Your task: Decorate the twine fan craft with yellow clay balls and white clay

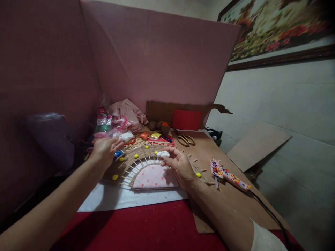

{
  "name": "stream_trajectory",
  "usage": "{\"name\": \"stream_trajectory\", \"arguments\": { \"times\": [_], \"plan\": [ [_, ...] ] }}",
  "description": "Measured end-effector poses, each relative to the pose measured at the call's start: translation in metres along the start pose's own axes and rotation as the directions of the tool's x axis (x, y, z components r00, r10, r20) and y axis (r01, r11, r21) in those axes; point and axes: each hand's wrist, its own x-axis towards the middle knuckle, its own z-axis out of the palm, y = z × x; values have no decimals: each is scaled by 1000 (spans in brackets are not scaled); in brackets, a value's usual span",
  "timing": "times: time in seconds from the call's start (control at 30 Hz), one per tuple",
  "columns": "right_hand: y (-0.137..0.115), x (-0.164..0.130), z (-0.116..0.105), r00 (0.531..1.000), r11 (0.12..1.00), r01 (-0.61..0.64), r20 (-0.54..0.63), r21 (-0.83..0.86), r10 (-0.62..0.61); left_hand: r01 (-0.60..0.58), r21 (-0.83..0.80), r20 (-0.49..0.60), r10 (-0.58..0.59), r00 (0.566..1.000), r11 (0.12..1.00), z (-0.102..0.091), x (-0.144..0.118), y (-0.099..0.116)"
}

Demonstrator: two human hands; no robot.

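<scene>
Between the thumb and fingers of my right hand (178,163) is a small white lump of soft clay (163,154). That hand hovers over a half-round fan-shaped piece of woven twine (146,152) with thin sticks poking out along its edge. Yellow dots (136,156) are spaced along the twine band, and a pink spotted fabric half-circle (154,176) forms its centre. My left hand (106,150) is at the fan's left side, fingers stretched out beside a white packet (126,136); I see no firm grip on it. A blue packet (118,154) lies by its fingertips.
Behind the fan lie orange (144,136) and yellow (156,136) packets, scissors (185,140), red card (186,120) and crumpled pink cloth (128,113). A flowery glue gun (228,175) with a cord rests on brown board (222,205) at right. Pink panels (157,52) stand behind and left.
</scene>
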Motion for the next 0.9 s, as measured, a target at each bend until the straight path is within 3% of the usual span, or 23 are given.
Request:
{"name": "stream_trajectory", "arguments": {
  "times": [0.03,0.1,0.17,0.23,0.27,0.33,0.4,0.5,0.6,0.67,0.7,0.77,0.9],
  "plan": [
    [0,0,0,1000,1000,16,10,-18,-15,-41,66,39,38,998,997,3,-6,-6],
    [-1,-1,1,999,996,51,24,-71,-49,-30,158,309,-21,951,987,11,-24,-20],
    [-3,-4,2,996,986,86,49,-142,-80,110,208,534,-207,820,972,20,-47,-35],
    [-5,-7,4,986,948,165,62,-273,-154,209,178,706,-273,653,962,28,-67,-46],
    [-5,-8,5,974,904,224,68,-364,-214,243,157,738,-277,616,957,31,-75,-50],
    [-6,-10,6,942,791,326,110,-517,-317,266,146,748,-282,601,953,32,-81,-56],
    [-6,-9,5,939,775,341,162,-531,-302,244,121,713,-256,653,962,27,-78,-59],
    [-6,-7,2,978,941,188,142,-280,-153,144,87,574,-168,802,986,15,-61,-57],
    [-9,-6,1,994,1000,5,110,20,-8,-6,110,495,-49,868,994,5,-48,-55],
    [-11,-6,2,988,991,-84,135,108,69,-122,138,475,43,879,983,2,-47,-56],
    [-11,-7,3,984,987,-117,147,114,99,-190,154,484,94,870,970,2,-49,-58],
    [-9,-9,5,979,989,-136,160,64,124,-330,186,556,177,812,926,4,-56,-62],
    [-1,-16,9,986,986,-11,162,-166,38,-515,169,793,194,578,841,6,-66,-72]
  ]
}}
